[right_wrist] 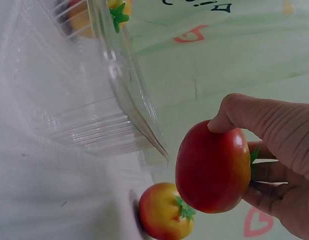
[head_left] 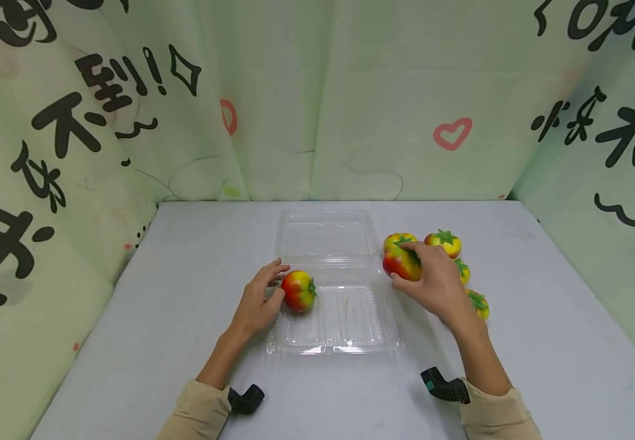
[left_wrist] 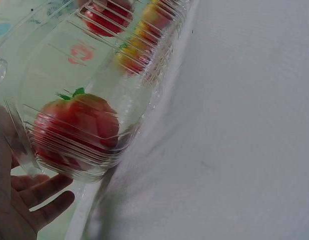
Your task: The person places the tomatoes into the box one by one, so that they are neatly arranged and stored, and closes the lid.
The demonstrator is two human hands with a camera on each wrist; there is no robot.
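Note:
Between its thumb and fingers, my right hand grips a red-and-yellow tomato, just right of the clear plastic clamshell box. In the right wrist view the thumb presses the side of this tomato, and its green leaves face the palm. Another tomato sits at the left side of the box's base. Beside it, at the box's left edge, is my left hand. Its fingers are spread and loosely bent in the left wrist view, outside the clear wall; whether they touch the box is unclear.
The box's lid lies folded back, away from me. To the right of the box are more tomatoes: one behind the held one, one farther back, and two partly hidden by my right hand. A printed curtain surrounds the white table.

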